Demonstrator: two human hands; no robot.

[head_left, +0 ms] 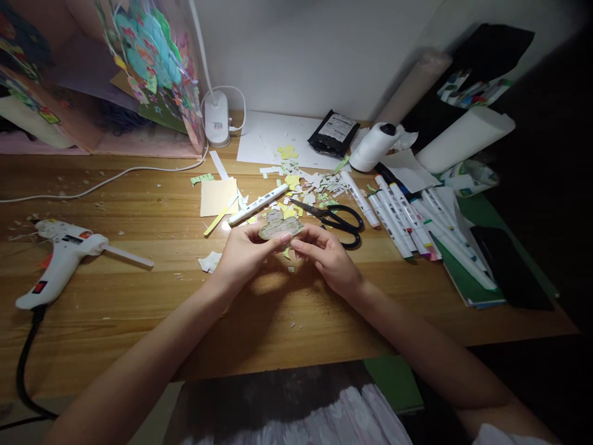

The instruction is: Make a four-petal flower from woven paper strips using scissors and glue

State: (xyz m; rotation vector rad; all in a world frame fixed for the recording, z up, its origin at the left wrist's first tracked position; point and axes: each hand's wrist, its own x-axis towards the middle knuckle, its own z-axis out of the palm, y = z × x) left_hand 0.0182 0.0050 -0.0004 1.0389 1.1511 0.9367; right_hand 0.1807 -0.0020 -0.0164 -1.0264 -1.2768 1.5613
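The cutout [277, 228] sits pinched between left grip [244, 251] and right grip [332, 256].

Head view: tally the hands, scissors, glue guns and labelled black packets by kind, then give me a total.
Hands: 2, left hand and right hand
Scissors: 1
Glue gun: 1
Labelled black packet: 1
Total: 5

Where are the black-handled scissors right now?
In the head view, the scissors lie on the wooden table, mostly right of centre and just beyond the right hand, beside the paper scraps and a white marker.
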